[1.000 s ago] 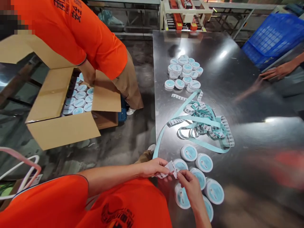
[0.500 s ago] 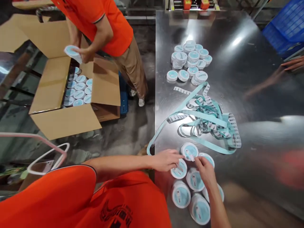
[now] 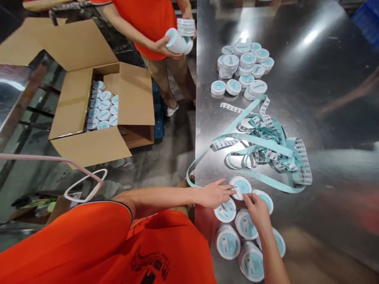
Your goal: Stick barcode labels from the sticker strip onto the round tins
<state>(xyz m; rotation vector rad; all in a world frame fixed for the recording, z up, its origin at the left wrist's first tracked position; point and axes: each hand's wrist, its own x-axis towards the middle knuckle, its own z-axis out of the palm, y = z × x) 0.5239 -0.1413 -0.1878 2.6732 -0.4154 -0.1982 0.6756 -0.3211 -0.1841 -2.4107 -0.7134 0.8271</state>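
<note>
My left hand (image 3: pixel 214 193) lies at the table's near edge, its fingers stretched out and touching the rim of a round white tin with a teal lid (image 3: pixel 241 185). My right hand (image 3: pixel 256 209) comes from below, fingertips pinched together on a small white label on that lid. Several more such tins (image 3: pixel 233 232) lie in a cluster just under my hands. A tangled teal backing strip with barcode labels (image 3: pixel 260 146) lies just beyond them and trails off the table's left edge.
On the steel table (image 3: pixel 310 98), a pile of tins (image 3: pixel 242 67) sits farther off. A person in orange stands at the far left corner holding a stack of tins (image 3: pixel 179 37). An open cardboard box (image 3: pixel 89 146) of tins stands on the floor to the left.
My hands went from peeling a label off the strip to setting it on the tin's lid. The other person straightened up from the box with tins and turned to the table.
</note>
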